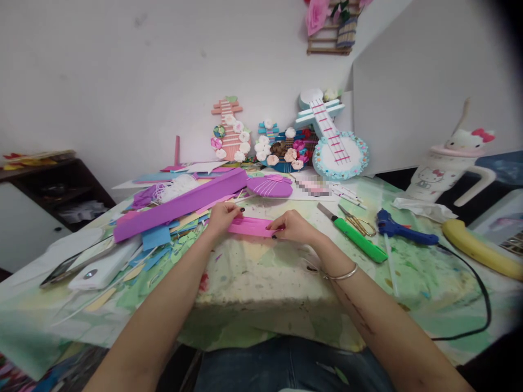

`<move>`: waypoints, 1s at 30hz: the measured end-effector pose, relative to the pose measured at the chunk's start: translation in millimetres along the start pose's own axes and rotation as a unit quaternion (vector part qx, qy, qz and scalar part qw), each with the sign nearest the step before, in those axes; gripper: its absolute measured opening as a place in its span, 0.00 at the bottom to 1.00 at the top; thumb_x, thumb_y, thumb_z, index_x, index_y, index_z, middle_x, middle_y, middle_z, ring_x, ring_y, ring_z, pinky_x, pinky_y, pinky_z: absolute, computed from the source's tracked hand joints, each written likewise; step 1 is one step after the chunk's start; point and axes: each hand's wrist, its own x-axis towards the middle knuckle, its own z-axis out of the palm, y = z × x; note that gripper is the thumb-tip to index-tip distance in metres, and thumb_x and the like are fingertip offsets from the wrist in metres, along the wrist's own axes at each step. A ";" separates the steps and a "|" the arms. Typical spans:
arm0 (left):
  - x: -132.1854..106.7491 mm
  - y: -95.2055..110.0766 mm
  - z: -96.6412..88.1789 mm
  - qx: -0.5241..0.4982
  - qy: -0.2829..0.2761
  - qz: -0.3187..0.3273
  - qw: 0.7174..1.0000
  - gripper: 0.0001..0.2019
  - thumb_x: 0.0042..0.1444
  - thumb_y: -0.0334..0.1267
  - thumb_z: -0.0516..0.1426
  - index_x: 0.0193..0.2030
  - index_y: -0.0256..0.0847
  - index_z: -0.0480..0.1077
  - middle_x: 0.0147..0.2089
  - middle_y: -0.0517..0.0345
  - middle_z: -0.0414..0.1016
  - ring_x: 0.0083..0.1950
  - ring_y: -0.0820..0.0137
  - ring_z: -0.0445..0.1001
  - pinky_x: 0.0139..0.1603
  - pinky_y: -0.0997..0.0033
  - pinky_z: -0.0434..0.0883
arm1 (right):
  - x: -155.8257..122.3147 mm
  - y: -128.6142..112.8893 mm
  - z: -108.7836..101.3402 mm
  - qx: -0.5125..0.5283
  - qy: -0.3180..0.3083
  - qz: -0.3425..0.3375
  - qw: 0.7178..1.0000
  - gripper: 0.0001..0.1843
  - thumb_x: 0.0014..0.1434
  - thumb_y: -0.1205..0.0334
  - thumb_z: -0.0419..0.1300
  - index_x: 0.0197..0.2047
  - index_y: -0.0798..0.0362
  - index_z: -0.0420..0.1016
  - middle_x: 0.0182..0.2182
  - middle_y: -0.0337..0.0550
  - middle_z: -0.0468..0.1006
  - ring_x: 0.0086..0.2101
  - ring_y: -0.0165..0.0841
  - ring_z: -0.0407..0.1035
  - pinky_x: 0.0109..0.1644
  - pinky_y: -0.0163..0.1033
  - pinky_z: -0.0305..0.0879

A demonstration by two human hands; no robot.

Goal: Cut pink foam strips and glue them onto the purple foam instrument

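Fingers of the left hand and right hand pinch opposite ends of a pink strip. Risk: uneven pull might crease it.

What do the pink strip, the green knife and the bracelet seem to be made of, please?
Pink strip: matte foam sheet or paper, perhaps; flat, evenly coloured, without shine. Green knife: likely a smooth plastic handle, brightly coloured, with a grey, metal-looking blade. Bracelet: probably polished metal, from its silvery gleam.
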 end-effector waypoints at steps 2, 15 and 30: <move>2.3 -0.1 -3.5 0.011 -0.036 0.015 0.999 0.05 0.45 0.36 0.59 0.24 0.39 0.75 0.27 0.55 0.78 0.31 0.67 0.76 0.36 0.71 0.71 | 0.2 -0.1 0.3 0.013 -0.007 -0.012 1.000 0.15 0.45 0.73 0.60 0.35 0.54 0.83 0.38 0.39 0.82 0.38 0.36 0.76 0.41 0.32 0.69; -4.8 13.6 -11.5 0.076 -0.199 0.083 0.973 0.10 0.33 0.32 0.64 0.27 0.45 0.78 0.34 0.56 0.80 0.38 0.65 0.74 0.45 0.71 0.67 | -8.5 2.2 -14.8 0.027 -0.092 -0.047 0.994 0.18 0.38 0.77 0.57 0.31 0.55 0.83 0.31 0.42 0.83 0.34 0.35 0.76 0.40 0.34 0.69; 7.6 -10.7 12.7 0.087 -0.010 -0.003 0.996 0.14 0.47 0.47 0.57 0.23 0.36 0.70 0.20 0.62 0.67 0.24 0.72 0.63 0.25 0.74 0.57 | -15.2 18.0 -29.0 0.073 -0.108 -0.059 0.990 0.12 0.35 0.76 0.55 0.20 0.52 0.76 0.44 0.44 0.80 0.57 0.42 0.63 0.64 0.45 0.51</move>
